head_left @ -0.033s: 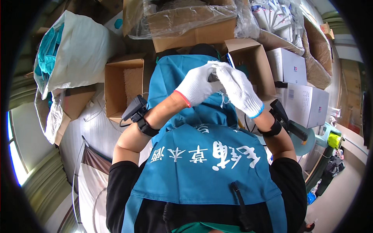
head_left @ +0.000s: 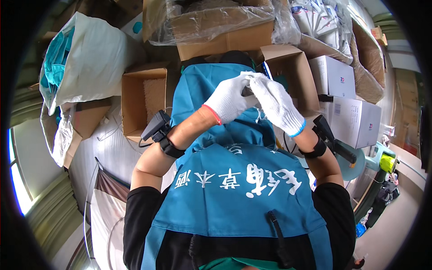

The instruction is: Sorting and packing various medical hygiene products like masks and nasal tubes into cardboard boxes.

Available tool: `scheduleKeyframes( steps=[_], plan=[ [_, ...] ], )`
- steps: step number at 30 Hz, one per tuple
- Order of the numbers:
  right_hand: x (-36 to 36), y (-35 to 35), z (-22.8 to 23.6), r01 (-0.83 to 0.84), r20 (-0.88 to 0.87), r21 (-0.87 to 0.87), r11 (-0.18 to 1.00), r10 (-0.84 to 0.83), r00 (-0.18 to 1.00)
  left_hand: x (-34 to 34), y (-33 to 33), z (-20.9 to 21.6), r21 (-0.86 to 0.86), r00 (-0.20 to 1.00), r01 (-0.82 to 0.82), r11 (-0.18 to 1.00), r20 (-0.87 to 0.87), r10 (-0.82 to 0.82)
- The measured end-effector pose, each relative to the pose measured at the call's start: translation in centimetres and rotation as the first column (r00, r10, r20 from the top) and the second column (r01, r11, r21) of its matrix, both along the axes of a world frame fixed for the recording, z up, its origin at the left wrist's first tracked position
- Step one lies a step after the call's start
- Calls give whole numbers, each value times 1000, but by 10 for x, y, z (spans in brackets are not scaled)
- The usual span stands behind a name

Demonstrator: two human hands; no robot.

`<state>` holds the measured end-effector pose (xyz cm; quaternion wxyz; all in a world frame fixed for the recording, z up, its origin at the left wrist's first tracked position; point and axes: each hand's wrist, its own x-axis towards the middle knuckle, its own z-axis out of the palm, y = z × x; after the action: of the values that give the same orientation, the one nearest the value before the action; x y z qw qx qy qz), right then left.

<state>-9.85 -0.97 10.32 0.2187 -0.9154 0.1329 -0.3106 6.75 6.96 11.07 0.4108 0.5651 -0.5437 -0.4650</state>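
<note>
Both of my hands wear white knit gloves and meet above my lap, over the blue apron [head_left: 234, 193]. My left hand [head_left: 228, 100], with a red cuff edge, is curled with its fingers bent toward the other hand. My right hand [head_left: 273, 100], blue at the cuff, is closed against it, fingertips touching. Between them shows a small dark greyish thing [head_left: 247, 90], mostly covered by the gloves; its kind cannot be made out. A loose white thread or strip hangs below the right fingers.
An open cardboard box [head_left: 144, 101] stands left of my knees, another open box [head_left: 294, 83] at the right. Two white cartons [head_left: 355, 119] are stacked beyond it. A white sack [head_left: 96, 58] with teal fabric lies far left. Ahead sits a plastic-lined carton [head_left: 225, 38]; packets in clear plastic [head_left: 319, 22] lie far right.
</note>
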Motion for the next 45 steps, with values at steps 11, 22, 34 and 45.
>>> scheduleKeyframes(
  steps=[11,22,34,45],
  plan=[
    [7,0,20,190,-166,637,747,-108,980,20,-9,6,403,907,182,897,-422,5],
    [5,8,66,369,-471,818,442,145,870,21,19,26,40,968,249,968,33,-250],
    [-10,46,123,55,-211,933,356,415,885,82,103,104,89,908,397,913,-183,-377],
    [-7,14,99,54,-260,929,-366,-540,800,237,204,64,365,842,-498,787,-15,540]
  ],
)
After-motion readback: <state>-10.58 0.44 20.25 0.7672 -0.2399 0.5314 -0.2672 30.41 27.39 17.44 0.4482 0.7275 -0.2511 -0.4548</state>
